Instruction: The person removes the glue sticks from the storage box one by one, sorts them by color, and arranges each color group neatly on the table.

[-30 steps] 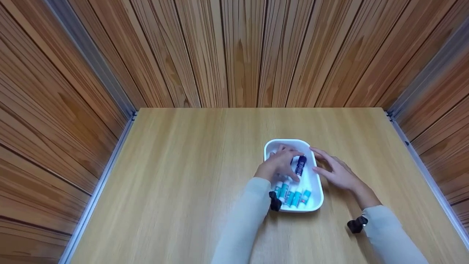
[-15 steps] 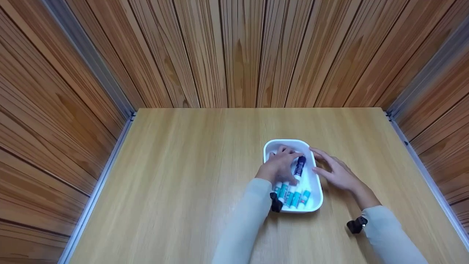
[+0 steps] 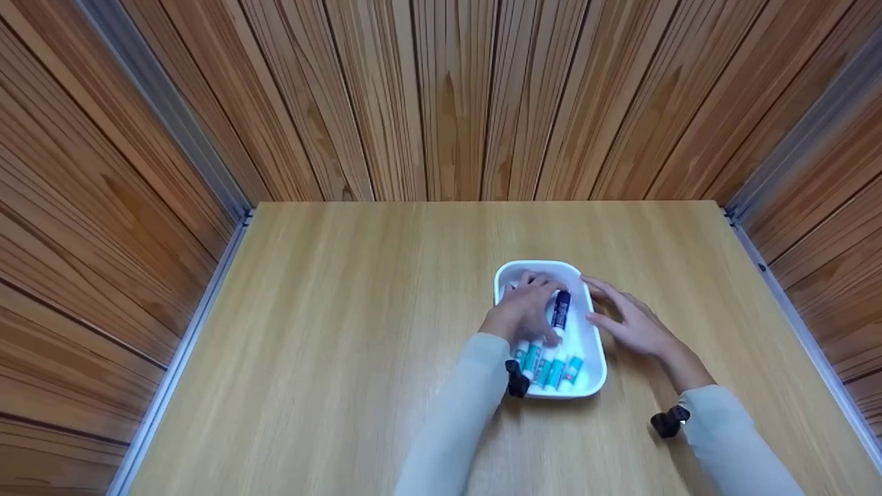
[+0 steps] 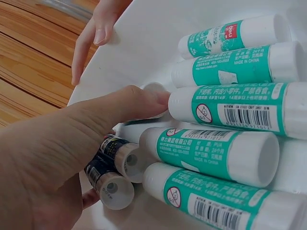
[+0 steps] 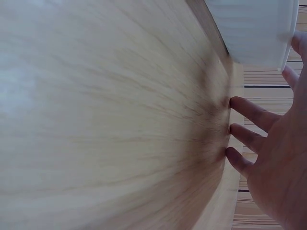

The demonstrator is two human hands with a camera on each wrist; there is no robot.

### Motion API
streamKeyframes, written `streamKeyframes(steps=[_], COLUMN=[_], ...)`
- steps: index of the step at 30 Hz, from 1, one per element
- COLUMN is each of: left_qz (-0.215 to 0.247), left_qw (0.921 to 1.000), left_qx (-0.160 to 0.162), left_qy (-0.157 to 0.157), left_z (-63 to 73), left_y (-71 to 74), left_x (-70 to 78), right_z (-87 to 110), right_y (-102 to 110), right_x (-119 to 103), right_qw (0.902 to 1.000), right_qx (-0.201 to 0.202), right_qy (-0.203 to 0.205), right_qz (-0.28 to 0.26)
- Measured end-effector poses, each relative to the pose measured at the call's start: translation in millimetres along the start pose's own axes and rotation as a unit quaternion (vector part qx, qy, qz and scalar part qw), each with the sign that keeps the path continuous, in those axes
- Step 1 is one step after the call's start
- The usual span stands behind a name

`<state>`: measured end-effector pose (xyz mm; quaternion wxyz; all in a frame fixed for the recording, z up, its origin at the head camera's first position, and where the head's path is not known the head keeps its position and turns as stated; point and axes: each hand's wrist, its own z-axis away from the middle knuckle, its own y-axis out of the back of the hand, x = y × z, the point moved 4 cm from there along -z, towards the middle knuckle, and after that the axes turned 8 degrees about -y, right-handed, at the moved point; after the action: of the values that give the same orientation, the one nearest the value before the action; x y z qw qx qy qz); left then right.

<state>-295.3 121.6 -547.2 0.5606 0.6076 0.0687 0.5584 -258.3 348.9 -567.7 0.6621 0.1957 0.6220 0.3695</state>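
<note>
Teal glue sticks (image 3: 555,373) lie nearest in the white tray (image 3: 601,368) on the table (image 3: 331,344), the right hand (image 3: 630,322), its grip relaxed, touches the tray's side, and farther in the left hand (image 3: 527,308) covers dark sticks (image 3: 561,310), whether grasping I cannot tell.

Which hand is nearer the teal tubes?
Left. Left hand is inside the white tray, close to the teal tubes; right hand is outside, at the tray's rim.

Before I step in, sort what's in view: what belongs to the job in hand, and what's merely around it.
In the job:
white bin
teal-labelled glue sticks
dark-labelled sticks
left hand, inside the bin
right hand, at its rim

Merely around:
wooden table
plank walls
metal rails
</note>
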Motion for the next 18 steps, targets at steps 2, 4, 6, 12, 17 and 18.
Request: streamKeyframes(steps=[2,4,6,12,17,18], left_qz=[0.012,0.026,0.037,0.039,0.053,0.057], left_qw=[0.9999,0.9996,0.9991,0.9985,0.9972,0.9970], left_qx=[0.001,0.004,0.010,0.038,0.051,0.051], left_qy=[0.006,0.013,0.017,0.005,0.011,0.013], left_z=[0.0,0.3,0.8,2.1,3.3,3.7], left_y=[0.2,0.3,0.2,0.2,0.2,0.3], left_x=[-0.6,-0.9,-1.1,0.8,0.8,0.9], right_z=[-0.2,-0.3,-0.4,-0.2,0.8,1.2], right_y=[0.1,0.2,0.1,-0.4,-0.3,-0.3], right_x=[-0.1,0.0,0.3,0.6,0.0,-0.2], right_qw=[1.0000,1.0000,1.0000,1.0000,0.9999,0.9999], right_qx=[0.000,-0.001,-0.002,-0.004,-0.004,-0.005], right_qy=[-0.002,-0.004,-0.006,-0.009,-0.011,-0.011], right_qz=[0.001,0.001,0.001,-0.001,-0.003,-0.005])
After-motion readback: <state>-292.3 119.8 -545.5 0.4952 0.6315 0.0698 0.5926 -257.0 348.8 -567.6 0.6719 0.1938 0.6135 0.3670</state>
